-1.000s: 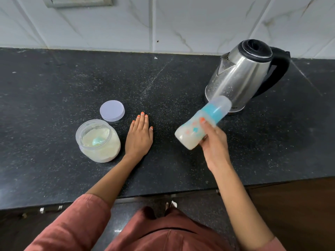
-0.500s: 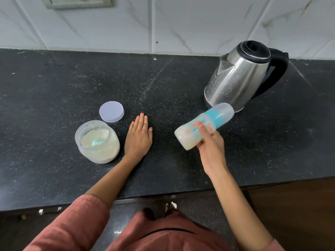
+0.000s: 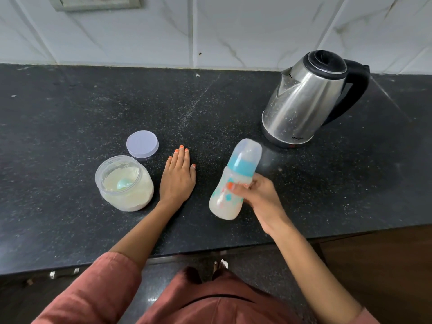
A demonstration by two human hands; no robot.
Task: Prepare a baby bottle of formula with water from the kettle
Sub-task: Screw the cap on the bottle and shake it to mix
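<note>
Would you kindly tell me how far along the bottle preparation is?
Done: the capped clear baby bottle with teal collar holds milky liquid. In hand: the right hand grips it, tilted. Left: the open plastic formula jar awaits its lilac round lid beside it.

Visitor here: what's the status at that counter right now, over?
Left hand flat on black stone counter, empty. Right hand grips clear teal-collared baby bottle, capped, tilted, milky mix inside. Steel kettle behind, open clear powder jar at left; nothing blocking.

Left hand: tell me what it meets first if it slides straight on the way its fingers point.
Nothing on the countertop: the left hand passes right of the lid and reaches the tiled wall, as far as this view shows.
</note>
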